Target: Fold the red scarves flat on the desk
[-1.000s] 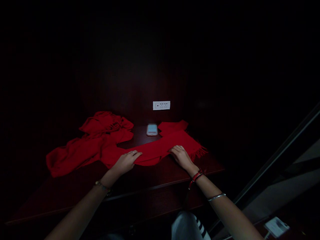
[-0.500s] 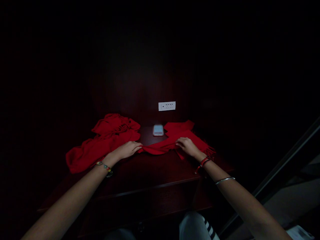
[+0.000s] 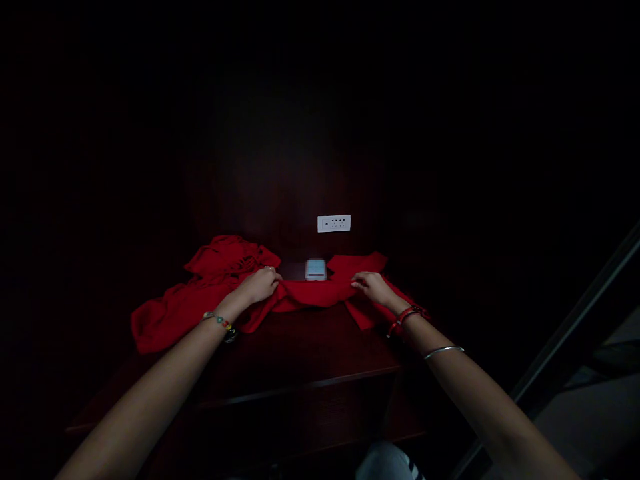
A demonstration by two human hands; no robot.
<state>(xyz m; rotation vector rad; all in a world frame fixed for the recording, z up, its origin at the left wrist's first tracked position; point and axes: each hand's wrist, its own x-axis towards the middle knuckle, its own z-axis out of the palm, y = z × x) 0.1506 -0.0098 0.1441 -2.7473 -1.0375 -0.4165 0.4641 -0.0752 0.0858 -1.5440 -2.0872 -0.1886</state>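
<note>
A long red scarf stretches between my two hands over the dark wooden desk. My left hand pinches its upper edge on the left, and my right hand pinches the same edge on the right. The stretch between them hangs slightly slack. Left of my left hand, the cloth lies in a crumpled heap, with a fringe showing among the folds. More red cloth spreads flat behind and beside my right hand, where a fringed end shows dimly.
A small pale device with a lit, blurred screen lies on the desk just behind the scarf. Above it, a white socket plate is fixed to the dark back wall. The desk's front edge runs below my hands. Much of the surroundings is too dark to make out.
My left hand has risen slightly and drawn in a little; more of the scarf now hangs below the pinched edge, spread wider. The view has tilted up a little.
</note>
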